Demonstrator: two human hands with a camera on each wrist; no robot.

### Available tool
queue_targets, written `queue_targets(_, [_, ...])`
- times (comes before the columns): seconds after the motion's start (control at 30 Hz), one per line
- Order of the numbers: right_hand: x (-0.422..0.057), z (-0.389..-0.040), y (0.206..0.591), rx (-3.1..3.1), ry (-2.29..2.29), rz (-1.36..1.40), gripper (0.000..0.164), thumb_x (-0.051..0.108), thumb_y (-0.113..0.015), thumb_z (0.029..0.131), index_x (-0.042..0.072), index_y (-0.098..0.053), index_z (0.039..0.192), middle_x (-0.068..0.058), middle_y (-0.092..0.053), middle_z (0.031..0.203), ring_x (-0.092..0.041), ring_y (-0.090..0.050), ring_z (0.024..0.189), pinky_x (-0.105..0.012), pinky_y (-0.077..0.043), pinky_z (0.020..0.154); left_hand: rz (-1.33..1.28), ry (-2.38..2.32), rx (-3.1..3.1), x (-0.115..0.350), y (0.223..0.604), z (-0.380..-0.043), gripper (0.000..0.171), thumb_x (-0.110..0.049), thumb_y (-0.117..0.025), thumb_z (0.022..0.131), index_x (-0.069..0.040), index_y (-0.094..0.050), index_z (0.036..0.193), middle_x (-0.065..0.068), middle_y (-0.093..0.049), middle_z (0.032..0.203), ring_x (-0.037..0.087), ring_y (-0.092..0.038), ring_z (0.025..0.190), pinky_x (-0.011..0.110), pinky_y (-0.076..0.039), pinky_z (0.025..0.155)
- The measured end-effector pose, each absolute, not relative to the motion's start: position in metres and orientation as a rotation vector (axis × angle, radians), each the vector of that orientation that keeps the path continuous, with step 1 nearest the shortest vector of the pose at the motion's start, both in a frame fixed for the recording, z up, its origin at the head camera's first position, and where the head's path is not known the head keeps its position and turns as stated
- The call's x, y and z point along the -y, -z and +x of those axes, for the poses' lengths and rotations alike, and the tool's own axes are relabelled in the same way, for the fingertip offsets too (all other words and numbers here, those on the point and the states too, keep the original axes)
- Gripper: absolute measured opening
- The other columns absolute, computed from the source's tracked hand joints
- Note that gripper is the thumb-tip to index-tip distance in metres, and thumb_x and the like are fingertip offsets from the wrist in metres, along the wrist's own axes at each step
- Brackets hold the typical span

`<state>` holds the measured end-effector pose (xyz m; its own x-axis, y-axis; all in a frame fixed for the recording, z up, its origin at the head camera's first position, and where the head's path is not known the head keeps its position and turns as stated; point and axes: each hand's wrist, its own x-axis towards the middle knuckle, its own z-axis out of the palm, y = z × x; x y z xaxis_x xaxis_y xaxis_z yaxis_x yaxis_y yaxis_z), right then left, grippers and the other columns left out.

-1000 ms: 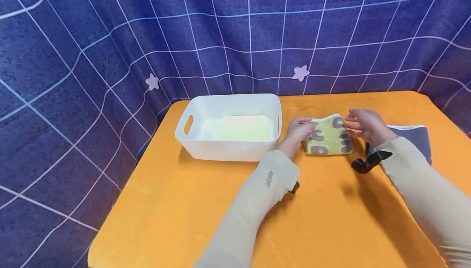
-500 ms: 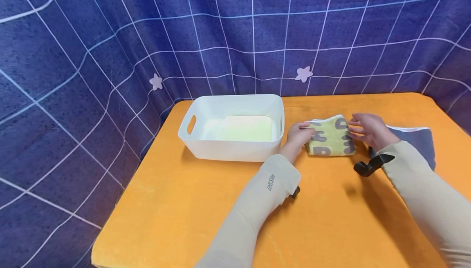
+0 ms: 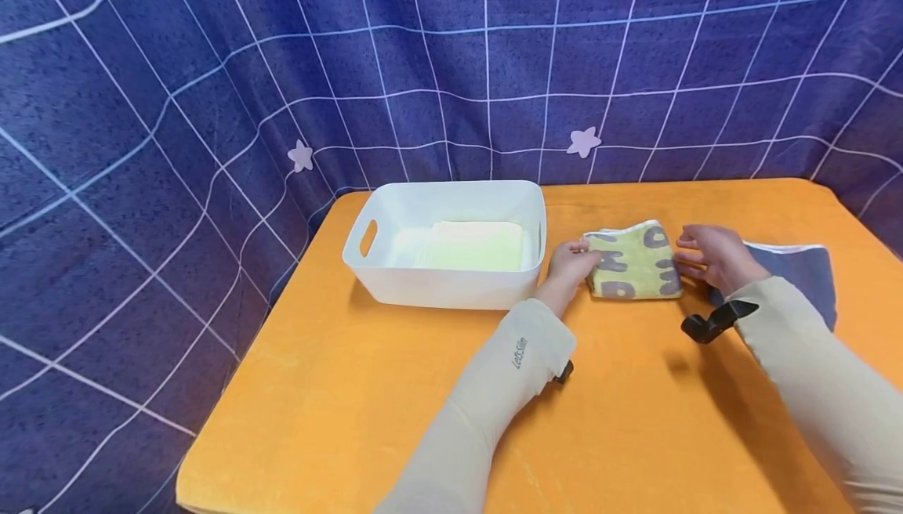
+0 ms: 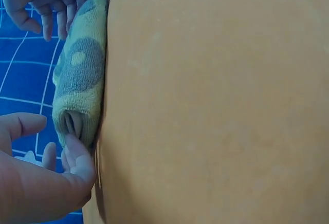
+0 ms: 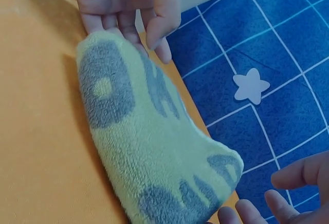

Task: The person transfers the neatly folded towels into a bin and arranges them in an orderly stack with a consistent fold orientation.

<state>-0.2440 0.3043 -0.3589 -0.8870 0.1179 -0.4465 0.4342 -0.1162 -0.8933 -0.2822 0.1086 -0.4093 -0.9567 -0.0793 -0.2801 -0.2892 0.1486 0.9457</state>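
Observation:
A folded yellow towel (image 3: 632,262) with grey letter-like marks lies on the orange table. My left hand (image 3: 573,265) is at its left edge; in the left wrist view, fingertips (image 4: 77,154) touch the folded end while the thumb stands apart from it. At the towel's right edge is my right hand (image 3: 719,258), its fingers loosely bent and holding nothing. The right wrist view has these fingers (image 5: 247,212) close to a towel corner; whether they touch it I cannot tell. Partly behind the right hand and wrist lies a folded dark grey cloth (image 3: 800,275).
Left of the towel stands a white plastic bin (image 3: 437,288) with handle holes, a pale yellow-green folded cloth (image 3: 476,246) inside. A blue curtain (image 3: 451,67) with white grid lines hangs behind the orange table (image 3: 339,404).
Over the last half second my right hand has shifted slightly right and down, away from the towel's edge. The left hand stays at the left edge. The towel lies almost unchanged.

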Motion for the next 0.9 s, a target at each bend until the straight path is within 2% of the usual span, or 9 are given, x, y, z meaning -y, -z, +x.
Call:
queue_targets(0.13, [-0.306, -0.242, 0.363, -2.073, 1.965, 0.543, 0.035, 0.024, -0.045, 0.092, 0.008, -0.038, 0.123, -0.005, -0.036, 0.115, -0.007, -0.057, 0.077, -0.029, -0.051, 0.077, -0.362, -1.873, -2.259, -0.107, 0.412, -0.284, 0.026, -0.009, -0.07, 0.078, -0.012, -0.063, 0.103, -0.003, -0.059, 0.101, 0.012, -0.055, 0.092, 0.025, -0.048, 0.078])
queue_targets(0.23, [-0.305, -0.242, 0.366, -2.146, 1.87, 0.524, 0.039, 0.022, -0.046, 0.09, 0.005, -0.037, 0.123, -0.008, -0.037, 0.114, -0.008, -0.055, 0.078, -0.031, -0.05, 0.076, -0.36, -1.858, -2.273, -0.107, 0.413, -0.284, 0.03, -0.009, -0.07, 0.078, -0.011, -0.061, 0.107, -0.002, -0.058, 0.101, 0.012, -0.055, 0.092, 0.025, -0.048, 0.078])
queue_targets(0.33, [-0.304, -0.243, 0.368, -2.135, 1.84, 0.537, 0.025, 0.021, -0.047, 0.088, 0.008, -0.041, 0.108, -0.007, -0.039, 0.108, -0.011, -0.052, 0.077, -0.033, -0.05, 0.075, -0.361, -1.842, -2.283, -0.108, 0.413, -0.284, 0.037, -0.01, -0.07, 0.079, -0.01, -0.058, 0.114, 0.0, -0.058, 0.104, 0.013, -0.055, 0.094, 0.026, -0.048, 0.08])
queue_targets(0.4, [-0.305, -0.244, 0.369, -2.115, 1.84, 0.554, 0.02, 0.02, -0.047, 0.087, 0.009, -0.043, 0.103, -0.005, -0.042, 0.103, -0.012, -0.052, 0.075, -0.033, -0.049, 0.074, -0.36, -1.832, -2.29, -0.108, 0.411, -0.283, 0.042, -0.011, -0.07, 0.079, -0.01, -0.057, 0.119, 0.001, -0.058, 0.108, 0.013, -0.055, 0.097, 0.026, -0.047, 0.082])
queue_targets(0.53, [-0.307, -0.247, 0.373, -2.072, 1.864, 0.563, 0.008, 0.018, -0.046, 0.087, 0.011, -0.051, 0.089, 0.003, -0.051, 0.083, -0.011, -0.052, 0.069, -0.033, -0.049, 0.071, -0.367, -1.883, -2.244, -0.11, 0.408, -0.283, 0.044, -0.011, -0.069, 0.08, -0.008, -0.055, 0.122, 0.004, -0.059, 0.11, 0.014, -0.058, 0.094, 0.026, -0.05, 0.079])
queue_targets(0.6, [-0.307, -0.248, 0.375, -2.048, 1.873, 0.57, 0.01, 0.018, -0.046, 0.087, 0.013, -0.053, 0.082, 0.008, -0.052, 0.072, -0.009, -0.052, 0.066, -0.032, -0.048, 0.069, -0.374, -1.933, -2.194, -0.111, 0.408, -0.282, 0.043, -0.01, -0.068, 0.081, -0.007, -0.055, 0.122, 0.005, -0.059, 0.107, 0.014, -0.06, 0.089, 0.026, -0.052, 0.075])
queue_targets(0.7, [-0.305, -0.249, 0.378, -2.032, 1.851, 0.592, 0.011, 0.021, -0.045, 0.089, 0.012, -0.051, 0.088, 0.009, -0.053, 0.07, -0.008, -0.052, 0.068, -0.032, -0.046, 0.069, -0.373, -1.973, -2.137, -0.113, 0.409, -0.281, 0.041, -0.012, -0.068, 0.083, -0.007, -0.056, 0.122, 0.005, -0.059, 0.104, 0.015, -0.061, 0.084, 0.028, -0.053, 0.071])
queue_targets(0.83, [-0.302, -0.25, 0.381, -2.052, 1.82, 0.61, 0.034, 0.029, -0.046, 0.091, 0.007, -0.04, 0.116, 0.004, -0.052, 0.084, -0.01, -0.052, 0.075, -0.034, -0.047, 0.073, -0.36, -1.98, -2.114, -0.115, 0.413, -0.281, 0.04, -0.017, -0.068, 0.085, -0.009, -0.058, 0.122, 0.003, -0.059, 0.104, 0.015, -0.062, 0.083, 0.029, -0.054, 0.07])
queue_targets(0.9, [-0.301, -0.251, 0.382, -2.04, 1.832, 0.606, 0.043, 0.031, -0.046, 0.091, 0.005, -0.036, 0.124, -0.001, -0.05, 0.094, -0.011, -0.051, 0.078, -0.033, -0.047, 0.074, -0.354, -1.989, -2.111, -0.115, 0.415, -0.281, 0.039, -0.017, -0.067, 0.085, -0.009, -0.058, 0.122, 0.003, -0.059, 0.104, 0.015, -0.062, 0.084, 0.03, -0.054, 0.07])
